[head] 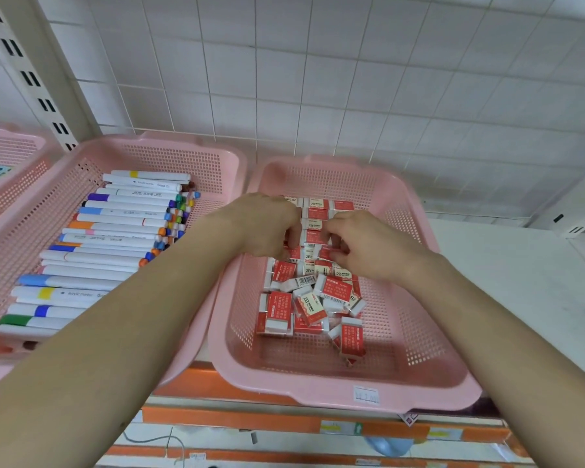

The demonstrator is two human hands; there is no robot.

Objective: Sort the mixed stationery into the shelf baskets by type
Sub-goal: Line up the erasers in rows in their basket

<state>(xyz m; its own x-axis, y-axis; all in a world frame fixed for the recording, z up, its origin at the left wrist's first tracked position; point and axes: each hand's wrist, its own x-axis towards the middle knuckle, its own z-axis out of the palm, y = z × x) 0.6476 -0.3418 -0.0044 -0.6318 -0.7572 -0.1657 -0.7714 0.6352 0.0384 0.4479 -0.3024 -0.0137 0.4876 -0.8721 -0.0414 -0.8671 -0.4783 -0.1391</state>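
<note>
Left hand (267, 228) and right hand (365, 246) side by side, knuckles up, fingers curled down onto the erasers (331, 292). Fingertips hidden, so cannot tell whether pinching one or merely nudging it into line.

Erasers all in the right basket (318, 393): neat rows at the far end under the hands, a loose jumble toward the near end. Probably tidying the pile into rows.

Small sleeved blocks, likely light and firm, perhaps a little slick on the paper sleeve. Best taken across the two long sides between thumb and forefinger, one or two at a time, then slid flush against the row. Little risk of damage. Main risk: knocking aligned neighbours askew.

Just beside, to the left, a second basket (169, 146) with markers (115, 231) laid in a row, coloured ends to the right. Farther left, the corner of a third basket (11, 143). All on a white shelf (520, 282) against a tiled wall (352, 79). Price tag (365, 395) on the right basket's near rim.
</note>
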